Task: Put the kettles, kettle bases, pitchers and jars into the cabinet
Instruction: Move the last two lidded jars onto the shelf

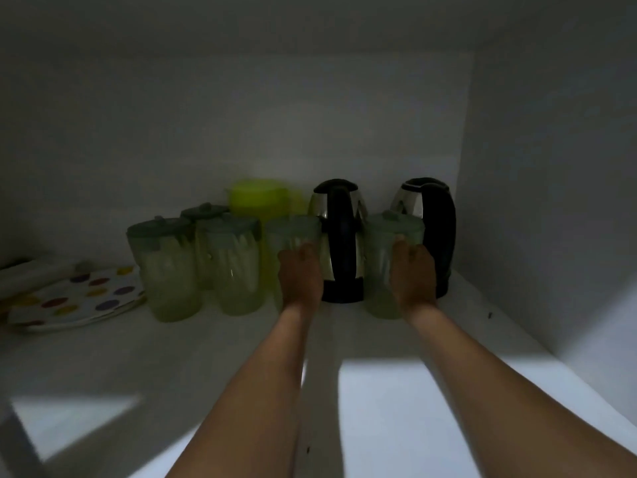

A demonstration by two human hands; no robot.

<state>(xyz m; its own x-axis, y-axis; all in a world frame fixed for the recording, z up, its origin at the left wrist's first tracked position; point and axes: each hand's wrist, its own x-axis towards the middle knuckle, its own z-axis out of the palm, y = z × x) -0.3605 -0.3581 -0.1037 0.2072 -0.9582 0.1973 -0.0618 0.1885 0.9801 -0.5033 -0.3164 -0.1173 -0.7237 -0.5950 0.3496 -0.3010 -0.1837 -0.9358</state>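
Observation:
Both my arms reach deep into a dim white cabinet (344, 132). My left hand (300, 274) is wrapped around a clear green-lidded jar (293, 232) standing on the shelf. My right hand (413, 274) grips a second such jar (389, 243) further right. Behind them stand two steel-and-black kettles (339, 236) (429, 222) on black bases. Left of my hands are two similar jars (165, 267) (234, 263), a third jar's lid (203, 212) behind them, and a lime-green pitcher (258, 198) at the back.
A flat tray with coloured dots (76, 298) lies on the shelf at the far left. The cabinet's right wall (551, 201) is close to the right kettle. The front of the shelf (379, 391) is bare and lit.

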